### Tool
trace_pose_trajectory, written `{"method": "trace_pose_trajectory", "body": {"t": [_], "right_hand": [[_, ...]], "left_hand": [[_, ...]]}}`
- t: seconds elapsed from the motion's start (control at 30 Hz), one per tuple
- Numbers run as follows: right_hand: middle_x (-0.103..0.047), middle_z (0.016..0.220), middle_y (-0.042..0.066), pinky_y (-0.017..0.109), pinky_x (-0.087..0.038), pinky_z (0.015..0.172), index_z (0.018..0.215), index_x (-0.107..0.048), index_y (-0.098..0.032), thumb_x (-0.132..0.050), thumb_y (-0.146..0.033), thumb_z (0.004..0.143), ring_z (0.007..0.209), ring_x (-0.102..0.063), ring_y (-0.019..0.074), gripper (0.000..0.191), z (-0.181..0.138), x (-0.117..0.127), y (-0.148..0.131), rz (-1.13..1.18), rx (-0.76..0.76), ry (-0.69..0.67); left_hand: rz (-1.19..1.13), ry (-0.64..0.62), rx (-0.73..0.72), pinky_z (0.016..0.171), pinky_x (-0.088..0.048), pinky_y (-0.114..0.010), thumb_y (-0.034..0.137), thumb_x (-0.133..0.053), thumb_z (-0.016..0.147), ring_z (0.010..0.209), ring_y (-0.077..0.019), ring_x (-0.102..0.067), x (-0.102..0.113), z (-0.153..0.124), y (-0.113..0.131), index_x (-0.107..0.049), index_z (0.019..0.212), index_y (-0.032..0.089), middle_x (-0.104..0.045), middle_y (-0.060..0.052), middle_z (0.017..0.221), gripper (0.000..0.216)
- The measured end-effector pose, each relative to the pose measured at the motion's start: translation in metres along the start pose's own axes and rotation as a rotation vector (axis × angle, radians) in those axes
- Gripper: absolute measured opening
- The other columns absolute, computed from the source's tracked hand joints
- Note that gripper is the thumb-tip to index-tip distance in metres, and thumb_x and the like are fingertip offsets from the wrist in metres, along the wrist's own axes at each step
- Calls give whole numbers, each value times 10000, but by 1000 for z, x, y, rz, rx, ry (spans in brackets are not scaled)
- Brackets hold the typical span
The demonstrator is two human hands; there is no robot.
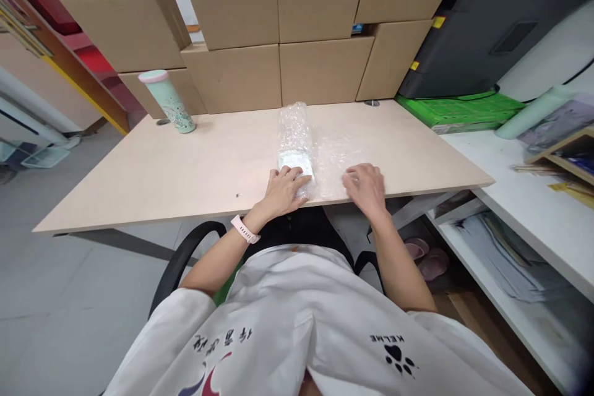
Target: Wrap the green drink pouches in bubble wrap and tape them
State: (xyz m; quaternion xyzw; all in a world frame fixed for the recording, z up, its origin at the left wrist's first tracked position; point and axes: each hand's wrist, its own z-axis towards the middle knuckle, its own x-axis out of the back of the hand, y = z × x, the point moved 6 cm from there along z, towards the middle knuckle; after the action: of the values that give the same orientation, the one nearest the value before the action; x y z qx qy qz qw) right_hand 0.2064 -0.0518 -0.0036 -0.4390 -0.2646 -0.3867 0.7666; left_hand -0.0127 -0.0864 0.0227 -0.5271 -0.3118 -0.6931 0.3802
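Observation:
A sheet of clear bubble wrap (296, 124) lies on the table near its front edge, with a thinner flap spreading to the right. On its lower part rests a pale, flat item (296, 161) whose kind I cannot make out. My left hand (285, 190), with a pink watch band on the wrist, lies over the item's near end, fingers spread. At the flap's right side is my right hand (366, 189), its fingers bent and blurred. Whether they grip the plastic does not show.
Stacked cardboard boxes (245, 77) line the table's back edge. A mint green tumbler (171, 105) stands at the back left. To the right are a green crate (464, 112), a dark grey case (482, 31) and a white shelf unit (520, 185). A chair armrest (179, 260) is at my left.

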Motion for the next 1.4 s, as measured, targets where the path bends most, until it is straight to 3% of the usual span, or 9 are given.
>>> {"method": "trace_pose_trajectory", "body": {"t": [0.13,0.3,0.47,0.63,0.77,0.83,1.0,1.2,1.4], "right_hand": [[-590,1101,218,660,-338,918,1067,-617,-186,-531,-486,889,1120,-478,469,359,-8,23,38,-150,-214,122],[-603,869,141,657,-336,919,900,-593,-250,-591,-560,833,1020,-551,435,317,-6,17,57,-43,-299,19],[-608,846,121,607,-392,876,971,-594,-266,-615,-559,800,1007,-558,402,340,-1,19,71,93,-264,125],[-617,1163,189,587,-412,946,1095,-613,-218,-463,-408,925,1171,-517,374,296,0,34,13,28,-123,233],[-678,1151,96,421,-485,971,1075,-638,-292,-427,-329,955,1128,-602,244,245,-1,-8,-76,262,224,-172],[-661,1222,83,396,-476,1002,1123,-630,-305,-411,-304,958,1173,-595,222,274,0,-25,-93,296,272,-249],[-668,1212,89,372,-534,871,1100,-644,-303,-406,-287,957,1076,-654,211,278,15,-41,-62,389,43,-208],[-661,1025,63,336,-530,782,1029,-696,-232,-571,-296,878,813,-656,171,206,8,-42,-68,431,75,-311],[-653,931,37,359,-502,741,890,-725,-248,-657,-323,823,713,-608,173,121,15,-51,-67,475,41,-301]], "left_hand": [[48,26,86,896,-353,-460,432,-589,895,1162,-317,-471,-7,7,7,-553,1332,254,-550,-117,1359,473],[79,61,159,891,-357,-482,415,-576,897,1138,-319,-468,-14,9,14,-536,1354,245,-543,-120,1346,489],[26,62,110,888,-355,-476,448,-547,907,1143,-315,-464,-10,4,8,-547,1358,243,-548,-109,1340,495],[-44,22,46,898,-353,-481,543,-596,860,1136,-329,-470,-2,5,3,-595,1308,245,-557,-123,1307,539],[-112,18,82,946,-351,-516,551,-627,846,1189,-347,-462,-5,2,0,-564,1341,259,-546,-126,1336,578],[-202,15,90,1015,-332,-544,550,-628,852,1293,-360,-413,-11,-3,-2,-489,1413,252,-481,-134,1434,650],[-570,80,248,1166,-232,-584,519,-714,783,1525,-392,-26,-24,-18,-26,-277,1535,210,-58,-150,1657,923],[-1190,150,527,1054,-433,-569,415,-564,901,1391,-327,-437,-26,-32,-53,-253,1502,293,-417,-132,1522,688],[-1199,160,575,924,-530,-522,458,-454,971,1230,-295,-588,-26,-39,-18,6,1539,328,-520,-146,1377,742]]}}
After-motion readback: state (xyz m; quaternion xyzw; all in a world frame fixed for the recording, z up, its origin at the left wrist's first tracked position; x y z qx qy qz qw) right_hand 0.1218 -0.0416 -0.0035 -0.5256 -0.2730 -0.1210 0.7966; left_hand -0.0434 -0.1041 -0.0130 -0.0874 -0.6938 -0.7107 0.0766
